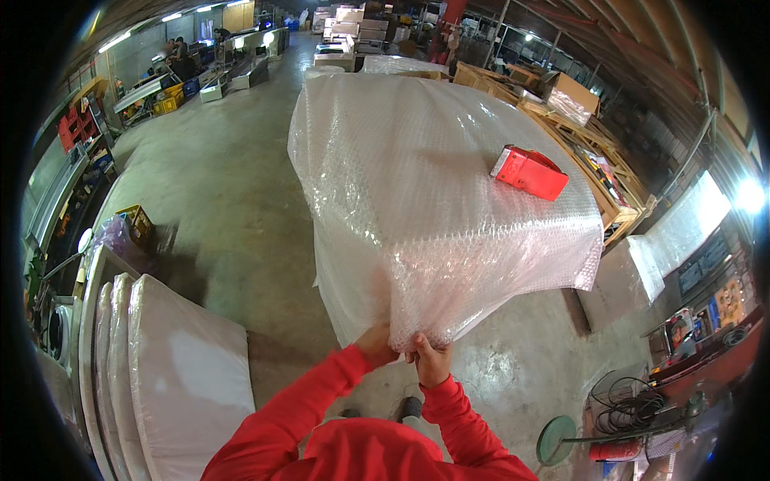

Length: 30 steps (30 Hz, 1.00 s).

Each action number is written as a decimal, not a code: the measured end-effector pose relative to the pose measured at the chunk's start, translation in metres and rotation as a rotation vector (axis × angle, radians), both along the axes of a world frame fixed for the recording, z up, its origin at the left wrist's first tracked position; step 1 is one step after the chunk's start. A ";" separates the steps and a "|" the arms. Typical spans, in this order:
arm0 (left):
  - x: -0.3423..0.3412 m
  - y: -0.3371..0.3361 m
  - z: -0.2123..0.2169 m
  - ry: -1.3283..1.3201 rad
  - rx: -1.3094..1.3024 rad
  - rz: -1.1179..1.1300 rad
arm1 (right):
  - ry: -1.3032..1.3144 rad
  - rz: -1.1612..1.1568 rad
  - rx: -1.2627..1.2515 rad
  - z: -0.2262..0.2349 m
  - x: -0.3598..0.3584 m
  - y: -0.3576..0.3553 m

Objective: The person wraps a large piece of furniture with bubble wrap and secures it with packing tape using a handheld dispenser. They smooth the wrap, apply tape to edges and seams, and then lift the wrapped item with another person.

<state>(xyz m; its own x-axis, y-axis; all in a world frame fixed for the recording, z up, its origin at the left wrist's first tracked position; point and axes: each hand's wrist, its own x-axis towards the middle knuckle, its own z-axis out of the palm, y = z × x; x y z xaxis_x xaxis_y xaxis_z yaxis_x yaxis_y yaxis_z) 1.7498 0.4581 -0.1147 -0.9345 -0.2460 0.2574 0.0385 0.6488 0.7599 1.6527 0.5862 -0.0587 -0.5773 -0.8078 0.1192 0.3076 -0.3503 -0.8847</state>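
Note:
A large sheet of clear bubble wrap (401,152) lies over a big boxy object and hangs down on its near side. At the near corner my left hand (375,346) is closed at the lower edge of the wrap, its fingers partly behind the sheet. Just beside it, my right hand (431,361) pinches the same hanging edge, with the thumb in front. On top of the wrap, toward the right, rests a red tape dispenser (531,171), apart from both hands. What lies under the wrap is hidden.
Several plastic-wrapped white panels (188,353) stand upright at my left. Wooden crates (593,152) line the far right. A coiled black cable (630,405) and a green disc (555,441) lie near right. A yellow crate (136,224) stands on the left floor; people (176,50) sit far left.

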 end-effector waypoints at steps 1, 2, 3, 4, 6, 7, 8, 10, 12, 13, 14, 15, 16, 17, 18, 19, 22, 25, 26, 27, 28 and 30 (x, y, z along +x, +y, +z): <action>0.012 0.005 0.006 -0.001 -0.184 -0.006 | 0.018 -0.023 0.010 -0.001 0.000 -0.002; 0.036 0.017 0.014 0.069 -0.099 0.124 | 0.031 -0.036 0.005 -0.002 0.001 -0.005; 0.057 0.029 0.024 0.055 0.010 0.243 | 0.043 -0.052 0.002 -0.004 0.002 -0.008; 0.068 0.034 0.037 0.128 0.119 0.387 | 0.026 -0.062 0.011 -0.006 0.003 -0.011; 0.086 0.042 0.065 0.083 0.404 0.686 | -0.013 -0.087 0.006 -0.009 0.005 -0.015; 0.086 0.038 0.078 0.350 0.309 0.651 | -0.016 -0.075 0.014 -0.010 0.006 -0.016; 0.081 0.029 0.092 0.569 0.243 0.625 | -0.014 -0.060 -0.010 -0.010 0.006 -0.015; 0.060 0.016 0.113 0.642 0.275 0.475 | -0.057 -0.028 -0.043 -0.011 0.006 -0.011; 0.041 0.007 0.126 0.576 0.072 0.387 | -0.078 -0.027 -0.033 -0.010 0.005 -0.008; 0.035 0.003 0.130 0.537 -0.004 0.361 | -0.088 -0.031 -0.024 -0.010 0.005 -0.009; 0.032 -0.002 0.131 0.508 0.009 0.339 | -0.073 -0.007 -0.020 -0.011 0.004 -0.011; 0.029 -0.004 0.132 0.478 0.019 0.314 | -0.061 0.014 -0.019 -0.011 0.003 -0.015; 0.028 -0.004 0.130 0.459 0.040 0.291 | -0.044 0.051 -0.098 -0.011 0.003 -0.020; 0.028 -0.003 0.128 0.443 0.011 0.346 | 0.000 -0.008 -0.010 -0.012 0.003 -0.026; 0.027 0.000 0.125 0.444 -0.011 0.403 | 0.052 -0.048 -0.007 -0.013 0.003 -0.035; 0.027 0.003 0.121 0.452 -0.006 0.476 | 0.104 -0.087 0.001 -0.014 0.003 -0.042; 0.017 0.019 0.105 0.752 -0.248 0.891 | 0.124 -0.050 -0.015 -0.017 0.002 -0.055; 0.014 0.021 0.087 0.627 -0.142 0.918 | 0.157 -0.123 0.030 -0.020 0.006 -0.059; 0.016 0.017 0.081 0.587 -0.062 0.867 | 0.138 -0.077 0.097 -0.020 0.007 -0.059; 0.020 0.011 0.075 0.568 0.018 0.821 | 0.127 -0.039 0.153 -0.018 0.007 -0.059; 0.022 0.000 0.070 0.511 0.113 0.771 | 0.114 -0.042 0.253 -0.014 0.003 -0.058; 0.031 -0.020 0.060 0.486 0.270 0.640 | 0.056 0.150 0.288 0.007 -0.010 -0.047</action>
<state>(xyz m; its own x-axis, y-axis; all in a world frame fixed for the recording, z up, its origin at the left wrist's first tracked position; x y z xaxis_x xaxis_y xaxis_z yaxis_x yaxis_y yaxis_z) 1.7807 0.4376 -0.0546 -0.3950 -0.8006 0.4505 0.0882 0.4551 0.8860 1.6428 0.5388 -0.0520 -0.4487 -0.8883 -0.0982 0.2846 -0.0379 -0.9579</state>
